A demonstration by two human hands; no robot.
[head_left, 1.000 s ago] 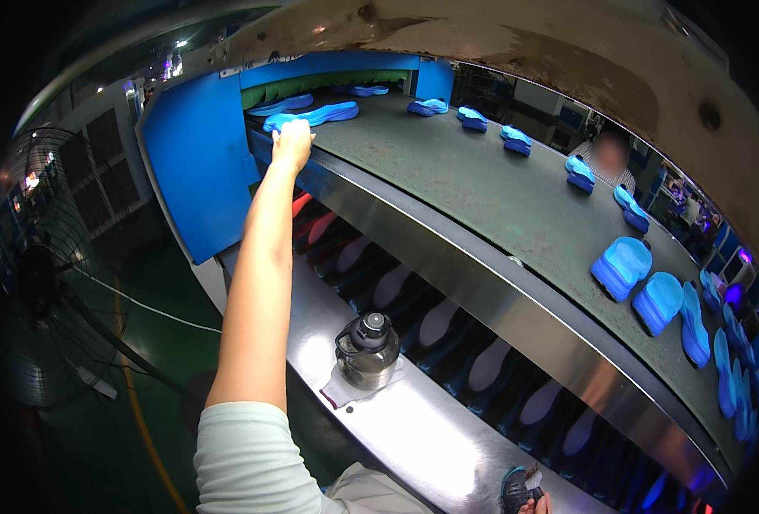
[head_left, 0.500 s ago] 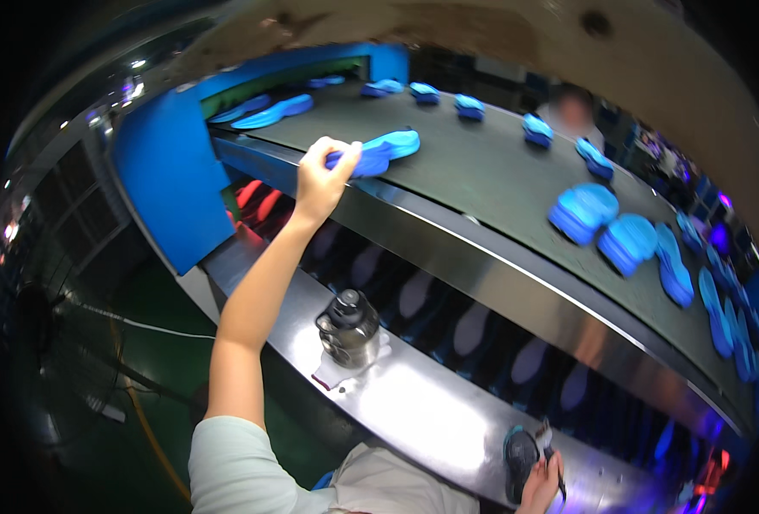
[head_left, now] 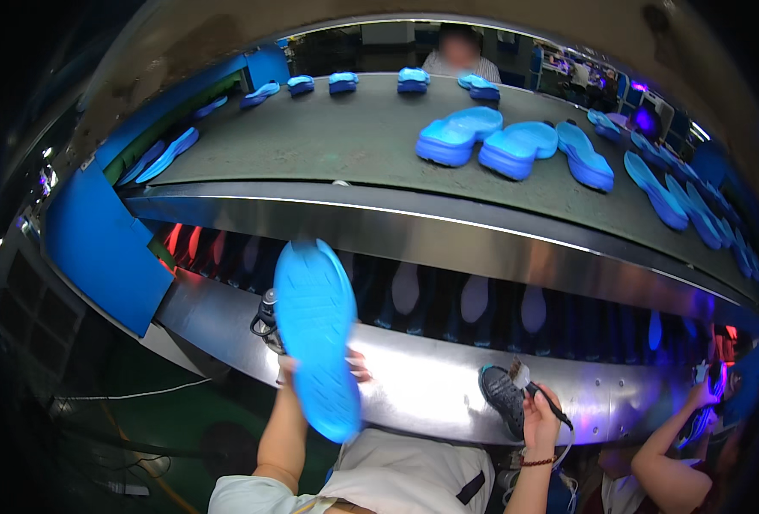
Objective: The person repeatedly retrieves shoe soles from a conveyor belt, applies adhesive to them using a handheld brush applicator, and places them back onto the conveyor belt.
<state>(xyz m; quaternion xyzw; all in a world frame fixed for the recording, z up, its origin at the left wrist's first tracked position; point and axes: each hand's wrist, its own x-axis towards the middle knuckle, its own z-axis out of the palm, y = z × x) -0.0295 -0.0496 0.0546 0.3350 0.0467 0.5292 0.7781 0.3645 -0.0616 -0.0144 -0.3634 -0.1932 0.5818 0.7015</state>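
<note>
A blue shoe sole (head_left: 315, 317) is held upright over the steel ledge, its long patterned face turned toward me. My left hand (head_left: 287, 373) is closed around its lower half; the fingers show at both edges and the palm is hidden behind it. At the ledge's front, my right hand (head_left: 540, 424) grips a brush (head_left: 523, 377) with a black handle and pale bristles. A cord or tube trails from the handle. Close to the bristles lies a dark shoe-shaped object (head_left: 498, 398) with a teal edge, just left of my right hand.
Blue soles (head_left: 516, 150) line the dark conveyor belt (head_left: 311, 146). Below, pale sole shapes (head_left: 405, 287) fill a dark lower level. A dark bottle (head_left: 265, 324) stands partly behind my held sole. Another person's arm (head_left: 671, 463) works at right; a person (head_left: 458, 56) is beyond the belt.
My left hand has brought the sole from the belt's near edge down toward me and turned it upright. My right hand keeps the brush at the ledge. The view has swung right.
</note>
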